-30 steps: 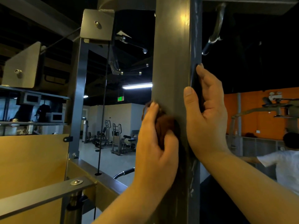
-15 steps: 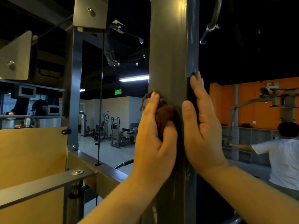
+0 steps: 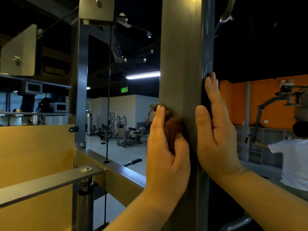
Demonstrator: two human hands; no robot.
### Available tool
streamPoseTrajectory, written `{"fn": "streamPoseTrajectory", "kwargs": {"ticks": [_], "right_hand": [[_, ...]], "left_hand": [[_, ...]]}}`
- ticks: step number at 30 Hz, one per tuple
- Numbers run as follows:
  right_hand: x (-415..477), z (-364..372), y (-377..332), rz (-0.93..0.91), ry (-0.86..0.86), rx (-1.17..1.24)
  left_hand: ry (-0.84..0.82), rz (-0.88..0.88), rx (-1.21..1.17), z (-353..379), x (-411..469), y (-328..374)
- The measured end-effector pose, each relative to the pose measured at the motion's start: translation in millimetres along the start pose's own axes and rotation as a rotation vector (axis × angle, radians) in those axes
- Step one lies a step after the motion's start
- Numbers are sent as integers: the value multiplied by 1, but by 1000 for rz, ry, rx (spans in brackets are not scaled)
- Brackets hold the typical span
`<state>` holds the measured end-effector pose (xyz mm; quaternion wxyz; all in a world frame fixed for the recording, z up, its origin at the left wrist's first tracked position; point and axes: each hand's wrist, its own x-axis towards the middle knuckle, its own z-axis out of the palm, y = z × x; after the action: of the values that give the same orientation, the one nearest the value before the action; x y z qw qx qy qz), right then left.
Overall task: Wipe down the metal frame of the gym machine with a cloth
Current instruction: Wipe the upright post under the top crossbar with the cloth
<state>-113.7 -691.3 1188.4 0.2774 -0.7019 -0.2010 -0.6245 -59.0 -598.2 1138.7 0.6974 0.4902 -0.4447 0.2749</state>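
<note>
Cloth (image 3: pixel 173 130) and left hand (image 3: pixel 166 155) slightly lower

Head view. A vertical metal post (image 3: pixel 180 64) of the machine frame fills the centre. The left hand (image 3: pixel 166 147) grips a bunched brown cloth (image 3: pixel 174 129) and presses it against the post's left edge, thumb over the cloth. The right hand (image 3: pixel 215 130) lies flat on the post's right face, fingers straight and pointing up. A thin black cable (image 3: pixel 109 97) hangs at left. A person in a white shirt (image 3: pixel 295 157) stands before an orange wall (image 3: pixel 236 100) at right.
</note>
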Motion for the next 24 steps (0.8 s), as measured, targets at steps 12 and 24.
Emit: {"fn": "streamPoseTrajectory", "kwargs": {"ticks": [12,24], "right_hand": [[0,1,1,-15,21,-48],[-10,-8,-3,-17,-133,-216]], "left_hand": [[24,-91,-1,0,-37,-11],[-87,100,205,-17,-116,-44]]}}
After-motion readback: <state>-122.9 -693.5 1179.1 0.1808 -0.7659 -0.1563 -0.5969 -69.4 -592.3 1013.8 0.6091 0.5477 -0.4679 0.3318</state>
